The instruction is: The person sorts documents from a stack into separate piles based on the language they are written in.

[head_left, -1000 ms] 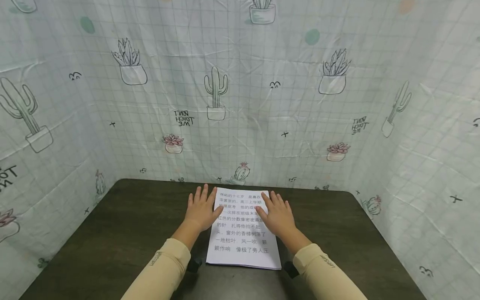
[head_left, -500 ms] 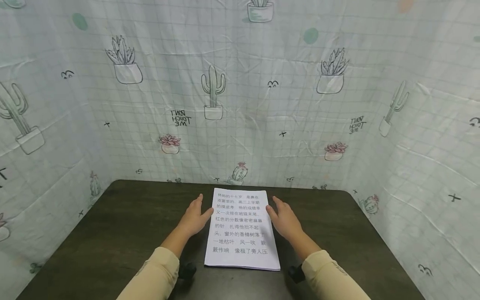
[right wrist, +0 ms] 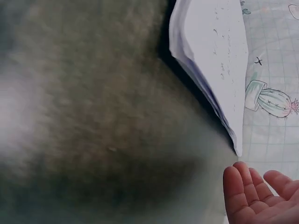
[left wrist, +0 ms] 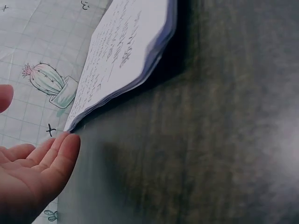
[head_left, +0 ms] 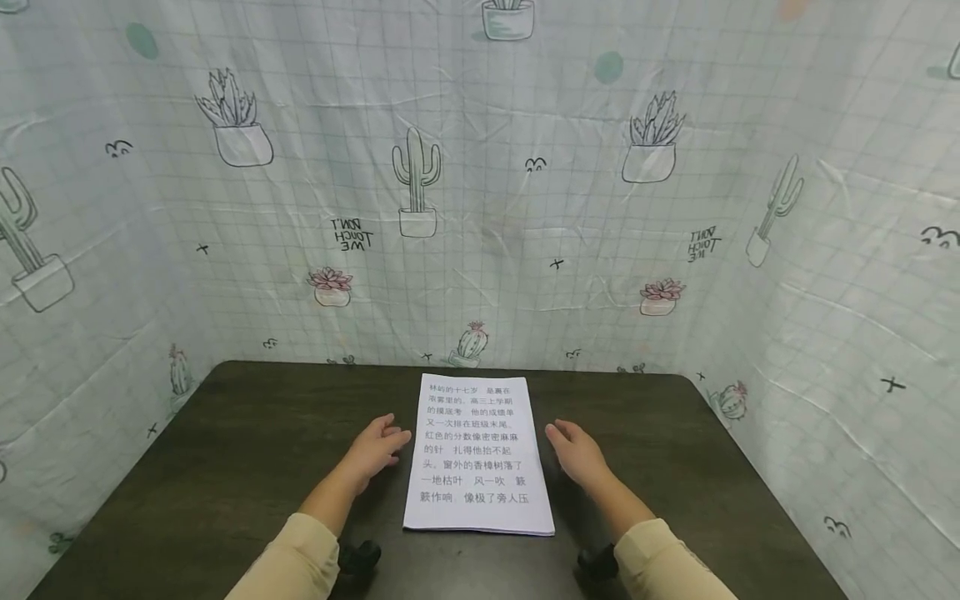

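A stack of white paper sheets (head_left: 472, 454), printed with lines of Chinese characters, lies flat on the dark table (head_left: 247, 467). My left hand (head_left: 372, 450) is beside the stack's left edge, fingers loosely bent and holding nothing. On the other side, my right hand (head_left: 579, 454) hovers near the right edge, also with nothing in it. In the left wrist view, the fingers (left wrist: 65, 151) of the left hand appear near the stack's far corner. The right wrist view shows the right hand's relaxed fingers (right wrist: 236, 186) below the stack's pointed corner, with a gap between.
A pale curtain (head_left: 480, 208) printed with cacti and potted plants surrounds the table at the back and both sides. Dark wrist-worn devices (head_left: 360, 557) show beneath the cream sleeves (head_left: 296, 554).
Both hands were over the stack's upper side edges one second ago. They have since moved outward and back toward me, off the paper. The stack stays on the table.
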